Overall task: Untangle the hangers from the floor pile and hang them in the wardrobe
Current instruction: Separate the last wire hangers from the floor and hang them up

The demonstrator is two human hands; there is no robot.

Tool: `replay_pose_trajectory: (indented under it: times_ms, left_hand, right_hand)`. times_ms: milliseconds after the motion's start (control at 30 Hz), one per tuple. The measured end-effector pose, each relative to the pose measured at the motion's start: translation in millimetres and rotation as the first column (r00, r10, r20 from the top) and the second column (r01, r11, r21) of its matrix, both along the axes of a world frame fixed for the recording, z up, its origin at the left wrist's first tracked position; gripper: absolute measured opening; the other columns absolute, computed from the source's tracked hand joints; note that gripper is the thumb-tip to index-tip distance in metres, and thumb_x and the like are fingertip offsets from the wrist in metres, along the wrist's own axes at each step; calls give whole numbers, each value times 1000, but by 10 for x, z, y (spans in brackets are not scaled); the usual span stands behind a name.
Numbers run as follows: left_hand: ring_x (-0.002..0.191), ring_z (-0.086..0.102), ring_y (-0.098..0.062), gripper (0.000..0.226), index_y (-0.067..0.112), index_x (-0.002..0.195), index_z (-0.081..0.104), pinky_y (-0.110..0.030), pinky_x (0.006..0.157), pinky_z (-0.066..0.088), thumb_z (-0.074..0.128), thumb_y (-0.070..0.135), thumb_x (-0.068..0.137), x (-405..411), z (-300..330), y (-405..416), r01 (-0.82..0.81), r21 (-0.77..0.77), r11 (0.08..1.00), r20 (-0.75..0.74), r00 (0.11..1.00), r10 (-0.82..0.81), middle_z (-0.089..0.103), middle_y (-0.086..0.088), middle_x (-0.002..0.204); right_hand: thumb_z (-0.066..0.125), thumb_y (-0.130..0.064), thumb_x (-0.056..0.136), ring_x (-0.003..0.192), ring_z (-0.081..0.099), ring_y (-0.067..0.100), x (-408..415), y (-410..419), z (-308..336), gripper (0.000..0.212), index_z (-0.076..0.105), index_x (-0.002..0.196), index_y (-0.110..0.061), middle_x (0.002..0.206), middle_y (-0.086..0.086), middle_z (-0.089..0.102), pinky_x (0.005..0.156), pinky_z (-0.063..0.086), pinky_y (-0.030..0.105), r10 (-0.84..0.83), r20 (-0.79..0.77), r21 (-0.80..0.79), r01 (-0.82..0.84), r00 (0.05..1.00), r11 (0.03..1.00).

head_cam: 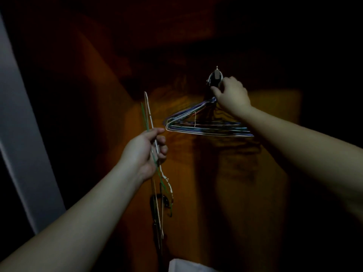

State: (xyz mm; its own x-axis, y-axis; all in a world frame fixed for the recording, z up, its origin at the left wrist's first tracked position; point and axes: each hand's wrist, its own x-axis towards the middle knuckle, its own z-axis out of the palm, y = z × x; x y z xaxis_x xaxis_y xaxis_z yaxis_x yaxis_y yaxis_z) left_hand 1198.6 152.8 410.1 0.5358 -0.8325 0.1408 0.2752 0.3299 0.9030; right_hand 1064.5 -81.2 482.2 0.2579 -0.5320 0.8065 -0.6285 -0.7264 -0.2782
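Pale fabric or paper (pixel 188 266) shows at the near bottom edge, too dim to identify. Above it two bare forearms reach forward into a dark wardrobe (pixel 271 173) with orange-brown wooden walls.

On the left, the left hand (pixel 146 152) grips a small bunch of thin wire hangers (pixel 157 154), its fingers (pixel 162 148) curled round the wires and the thumb laid along them. One wire is white and one green; their straight ends stick up and to the left above the hand, while the rest hangs down below the wrist, where the hooks and further wires tangle together in the shadow. How many hangers are in this bunch cannot be told.

Farther in and to the right, the right hand (pixel 230 94) is raised to a small metal hook (pixel 216 73) fixed to the back wall of the wardrobe. Its fingers are closed round the necks of a stack of hung hangers (pixel 206 126), right at the point where their hooks loop over the metal hook. This stack is made of many thin wires in white, blue, purple and green, lying close together; their shoulders slope down to the left and their bottom bars run nearly level, passing behind the right forearm.

At the far left a grey panel (pixel 17 114) runs down the edge of the view, probably a door.
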Motion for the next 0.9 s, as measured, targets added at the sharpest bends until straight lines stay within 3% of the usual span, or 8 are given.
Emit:
replay_pose_trajectory:
  times_ms: [133, 300, 367, 500, 667, 767, 833, 900]
  left_hand:
    - [48, 61, -15, 20, 8, 97, 58, -18, 40, 46, 40, 14, 103, 38, -58, 40, 5, 10, 1000, -16, 1000, -5, 61, -2, 57]
    - [61, 70, -18, 22, 10, 96, 56, -20, 51, 51, 36, 15, 104, 75, -121, 38, 14, 29, 999, -15, 1000, -14, 73, -4, 70]
    - [68, 72, -17, 22, 12, 96, 55, -19, 53, 50, 35, 16, 105, 108, -158, 22, 24, 51, 998, 12, 1000, -25, 76, -2, 79]
    - [85, 71, -19, 24, 14, 96, 55, -17, 54, 48, 33, 19, 106, 161, -240, -2, 18, 61, 998, 11, 1000, -18, 76, 0, 92]
    - [90, 71, -20, 24, 14, 99, 55, -23, 63, 51, 34, 20, 106, 202, -305, -2, 20, 70, 997, -26, 1000, -18, 75, -2, 93]
    - [90, 69, -20, 26, 15, 97, 54, -33, 73, 52, 31, 21, 107, 217, -338, 2, 19, 81, 997, -53, 998, -14, 73, -2, 98]
    - [91, 68, -23, 25, 15, 96, 54, -39, 77, 52, 31, 20, 107, 224, -362, 4, 25, 80, 996, -76, 997, -19, 72, -4, 101]
    - [90, 69, -25, 24, 14, 99, 53, -41, 74, 54, 32, 20, 107, 231, -387, 7, 26, 72, 997, -102, 995, -19, 72, -7, 100]
  right_hand:
    - [50, -33, 100, 94, 54, 17, 90, 580, -294, 27, 59, 110, -10, 106, 6, 57, 81, 46, 32, 297, -192, 52, -292, 935, 955]
    - [53, -31, 99, 92, 55, 11, 113, 1121, -749, 21, 64, 109, -18, 102, -3, 63, 82, 44, 28, 543, -453, 247, -486, 707, 839]
    - [55, -28, 97, 95, 57, 7, 142, 1200, -932, 20, 63, 115, -22, 106, -7, 63, 85, 45, 24, 639, -409, 412, -493, 652, 766]
    - [59, -12, 94, 106, 59, 2, 194, 1303, -1305, 42, 52, 134, -20, 117, -8, 63, 83, 42, 6, 816, -253, 677, -508, 520, 533]
    - [63, -12, 93, 92, 60, -7, 227, 1420, -1597, 37, 55, 129, -13, 112, -5, 65, 84, 46, 10, 868, -14, 758, -561, 497, 334]
    - [63, -7, 92, 93, 60, 2, 238, 1492, -1746, 22, 61, 114, -11, 106, 0, 67, 84, 47, 14, 876, 99, 773, -591, 471, 230]
    - [59, -11, 95, 91, 61, 5, 232, 1528, -1802, 7, 61, 99, -17, 95, -6, 67, 87, 47, 22, 864, 156, 738, -638, 478, 219]
    - [54, -22, 99, 87, 62, 6, 189, 1533, -1798, 12, 62, 89, -22, 86, -10, 67, 86, 46, 21, 834, 147, 668, -676, 531, 313]
